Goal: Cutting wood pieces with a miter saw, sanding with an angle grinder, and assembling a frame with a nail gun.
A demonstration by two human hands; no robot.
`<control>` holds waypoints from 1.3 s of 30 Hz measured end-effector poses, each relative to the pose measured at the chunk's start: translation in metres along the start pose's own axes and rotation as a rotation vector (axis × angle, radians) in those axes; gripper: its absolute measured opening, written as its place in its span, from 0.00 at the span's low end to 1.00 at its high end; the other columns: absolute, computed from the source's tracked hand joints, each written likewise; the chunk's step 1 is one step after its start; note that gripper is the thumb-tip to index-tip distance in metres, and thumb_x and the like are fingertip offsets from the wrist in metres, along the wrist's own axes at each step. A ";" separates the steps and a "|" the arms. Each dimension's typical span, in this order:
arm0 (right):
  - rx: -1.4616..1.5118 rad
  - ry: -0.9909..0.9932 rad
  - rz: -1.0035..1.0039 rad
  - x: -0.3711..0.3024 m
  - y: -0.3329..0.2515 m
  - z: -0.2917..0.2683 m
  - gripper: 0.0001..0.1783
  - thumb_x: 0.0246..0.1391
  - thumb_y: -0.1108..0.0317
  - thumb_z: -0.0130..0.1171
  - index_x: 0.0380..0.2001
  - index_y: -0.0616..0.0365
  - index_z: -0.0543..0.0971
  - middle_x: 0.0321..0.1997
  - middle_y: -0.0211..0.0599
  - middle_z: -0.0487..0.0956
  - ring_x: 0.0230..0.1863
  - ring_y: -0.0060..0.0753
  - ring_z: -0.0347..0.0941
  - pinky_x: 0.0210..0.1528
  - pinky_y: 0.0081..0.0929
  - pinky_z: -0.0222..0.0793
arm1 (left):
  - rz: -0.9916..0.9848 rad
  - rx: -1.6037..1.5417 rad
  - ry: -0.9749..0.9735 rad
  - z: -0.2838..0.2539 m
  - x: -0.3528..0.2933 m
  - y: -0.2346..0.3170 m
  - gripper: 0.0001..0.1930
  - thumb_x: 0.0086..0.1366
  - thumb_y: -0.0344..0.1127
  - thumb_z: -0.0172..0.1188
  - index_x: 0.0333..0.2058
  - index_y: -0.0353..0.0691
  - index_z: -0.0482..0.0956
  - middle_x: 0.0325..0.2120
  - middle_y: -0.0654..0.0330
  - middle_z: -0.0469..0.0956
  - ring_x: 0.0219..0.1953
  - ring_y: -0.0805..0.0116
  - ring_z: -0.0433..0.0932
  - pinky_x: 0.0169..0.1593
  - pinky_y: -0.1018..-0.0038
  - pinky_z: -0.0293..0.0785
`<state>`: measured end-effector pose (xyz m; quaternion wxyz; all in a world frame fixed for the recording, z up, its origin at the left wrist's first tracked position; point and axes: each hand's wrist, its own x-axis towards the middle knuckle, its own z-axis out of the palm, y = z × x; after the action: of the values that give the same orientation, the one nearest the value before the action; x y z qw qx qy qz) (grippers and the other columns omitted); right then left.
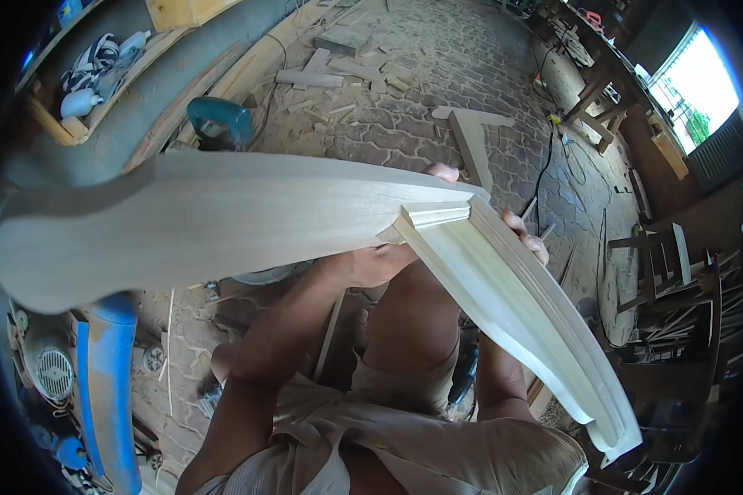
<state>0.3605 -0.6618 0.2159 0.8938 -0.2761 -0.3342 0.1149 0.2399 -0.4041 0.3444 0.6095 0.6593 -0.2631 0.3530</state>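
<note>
A large pale wooden furniture part spans the view above my lap. Its broad curved board point(198, 219) stretches left to a rounded end, and a moulded, grooved rail point(524, 322) runs down to the right. The two pieces meet in an angled corner joint point(433, 213). My left hand point(380, 266) is closed on the board from its near side, close to the joint. Fingers of my right hand point(527, 238) wrap over the rail's outer edge, while its palm is hidden behind the wood. A fingertip also shows past the board's far edge.
Wood offcuts point(309, 78) and an angled wooden piece point(470, 144) lie on the paved floor. A teal power tool point(221, 120) sits beyond the board. At lower left is a machine with a blue curved part point(111, 388). Wooden frames point(656, 264) stand at right; a shelf point(132, 70) is upper left.
</note>
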 end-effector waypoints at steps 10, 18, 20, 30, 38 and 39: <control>0.036 0.139 -0.061 0.005 -0.021 0.010 0.22 0.60 0.57 0.55 0.51 0.61 0.79 0.57 0.43 0.76 0.63 0.38 0.67 0.67 0.34 0.58 | -0.566 -0.958 -0.075 0.001 -0.016 0.003 0.28 0.77 0.34 0.55 0.71 0.37 0.60 0.71 0.58 0.61 0.71 0.67 0.61 0.73 0.69 0.59; -0.210 -0.057 -0.039 0.006 -0.029 0.083 0.27 0.61 0.49 0.58 0.59 0.51 0.77 0.68 0.47 0.70 0.72 0.49 0.59 0.74 0.54 0.46 | -0.383 -0.869 -0.094 0.005 -0.023 0.012 0.37 0.75 0.57 0.52 0.72 0.36 0.60 0.72 0.55 0.60 0.71 0.63 0.61 0.73 0.61 0.57; -0.303 -0.170 -0.171 0.004 -0.023 0.100 0.30 0.61 0.46 0.60 0.62 0.46 0.77 0.72 0.49 0.68 0.77 0.52 0.55 0.78 0.61 0.41 | -0.213 -0.500 -0.100 0.003 -0.026 0.006 0.34 0.75 0.51 0.56 0.70 0.35 0.64 0.70 0.55 0.63 0.70 0.61 0.63 0.72 0.60 0.59; -0.819 0.284 0.194 -0.015 -0.008 0.115 0.27 0.62 0.64 0.66 0.60 0.67 0.72 0.55 0.49 0.79 0.53 0.42 0.79 0.54 0.42 0.81 | -0.663 -0.027 0.074 0.005 -0.022 -0.028 0.16 0.59 0.28 0.66 0.47 0.31 0.82 0.38 0.59 0.86 0.39 0.71 0.83 0.45 0.70 0.81; -0.735 0.447 0.382 -0.027 0.024 0.070 0.22 0.63 0.68 0.65 0.57 0.68 0.76 0.53 0.45 0.81 0.51 0.35 0.79 0.47 0.33 0.83 | -0.866 -0.107 0.078 0.001 -0.052 -0.095 0.15 0.58 0.30 0.68 0.43 0.31 0.84 0.35 0.57 0.86 0.39 0.70 0.83 0.44 0.70 0.80; -0.731 0.456 0.391 -0.032 0.026 0.063 0.22 0.63 0.68 0.65 0.57 0.68 0.76 0.53 0.45 0.81 0.51 0.35 0.79 0.47 0.33 0.83 | -0.999 -0.084 0.046 -0.001 -0.054 -0.096 0.16 0.57 0.30 0.68 0.44 0.31 0.84 0.37 0.57 0.86 0.40 0.70 0.83 0.45 0.70 0.80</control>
<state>0.2938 -0.6266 0.2233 0.7502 -0.6485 -0.0896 0.0926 0.2814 -0.3962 0.2423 0.7355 0.6719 0.0842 0.0216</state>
